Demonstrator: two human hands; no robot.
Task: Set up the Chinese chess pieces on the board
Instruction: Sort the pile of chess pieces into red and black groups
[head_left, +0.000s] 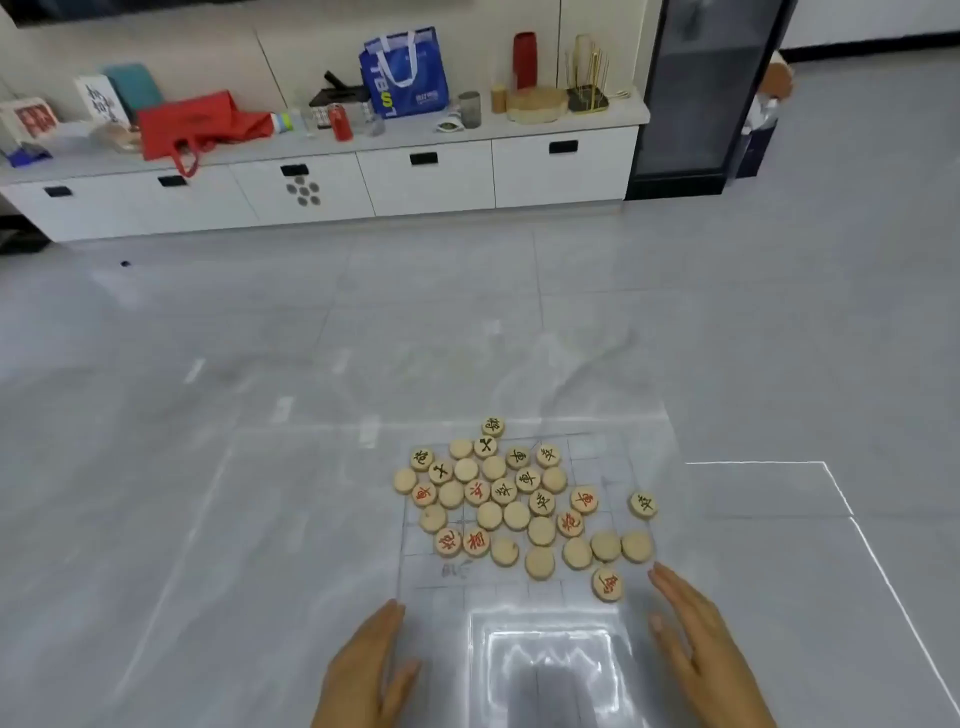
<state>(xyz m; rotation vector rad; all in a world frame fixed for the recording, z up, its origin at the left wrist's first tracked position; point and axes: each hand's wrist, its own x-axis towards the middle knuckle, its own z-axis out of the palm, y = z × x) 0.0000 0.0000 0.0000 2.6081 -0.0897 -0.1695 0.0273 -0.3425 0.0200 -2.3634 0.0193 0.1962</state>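
The pieces (516, 515) are bunched mid-board (587, 447), and open room is seen along its near edge between the left hand (363, 670) and right hand (698, 639), both held flat with fingers together.

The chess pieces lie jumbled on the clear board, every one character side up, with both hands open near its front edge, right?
Not every one: the head view shows many chess pieces blank side up. The rest holds: they lie jumbled on the clear board, with the left hand and right hand open near its front edge.
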